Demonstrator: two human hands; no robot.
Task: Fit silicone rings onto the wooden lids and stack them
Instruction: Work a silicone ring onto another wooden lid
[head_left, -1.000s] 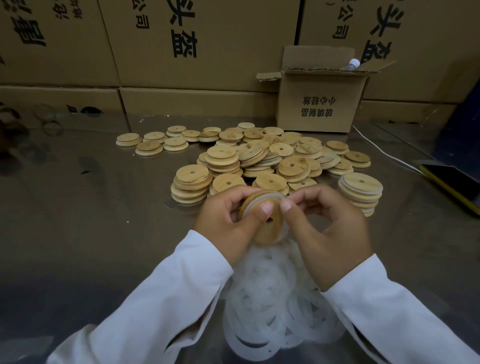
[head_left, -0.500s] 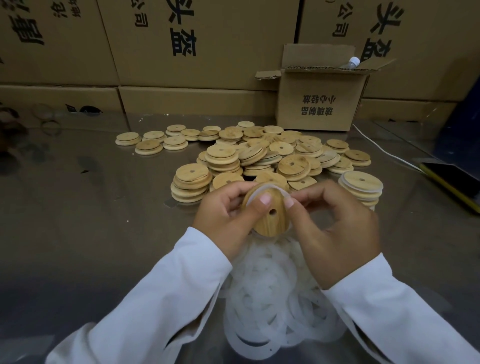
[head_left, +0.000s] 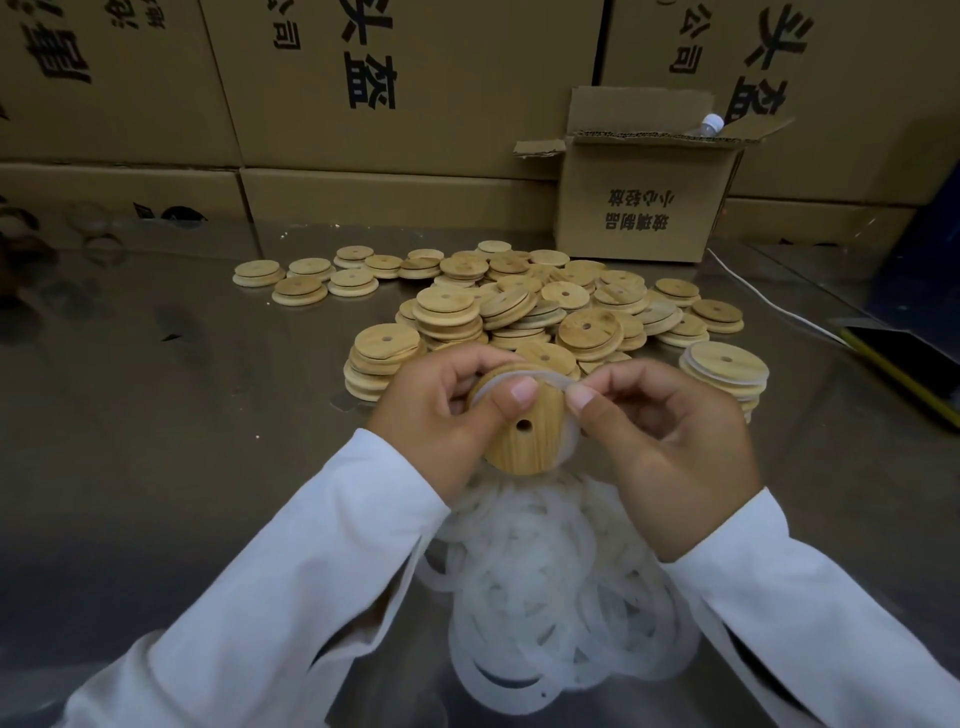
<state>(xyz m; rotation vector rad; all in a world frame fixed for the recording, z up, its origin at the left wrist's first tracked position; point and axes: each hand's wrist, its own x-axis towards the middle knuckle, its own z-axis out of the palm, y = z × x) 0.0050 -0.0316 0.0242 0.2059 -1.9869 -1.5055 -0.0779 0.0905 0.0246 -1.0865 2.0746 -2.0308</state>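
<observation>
Fingers (head_left: 457, 371) of the left hand (head_left: 431, 421) curl round the wooden lid (head_left: 524, 447), with the thumb pressed flat on its face just above the centre hole. Right hand (head_left: 675, 447): thumb and forefinger pinch the silicone ring (head_left: 550, 375) at the lid's upper rim, just beside the left thumb tip. Ring is only partly on; one arc hangs loose near the right palm. Lid is held tilted, clear of the steel table (head_left: 156, 441), above the heap of loose rings (head_left: 545, 597).

Risks, as judged: the ring looks thin and stretched, so a slipped pinch would likely let it spring off the rim or seat twisted. Uneven seating would make the lid sit crooked on the ringed stack (head_left: 724, 366) beyond the right knuckles. A slack left grip would drop the lid among the rings beneath the wrists.
</observation>
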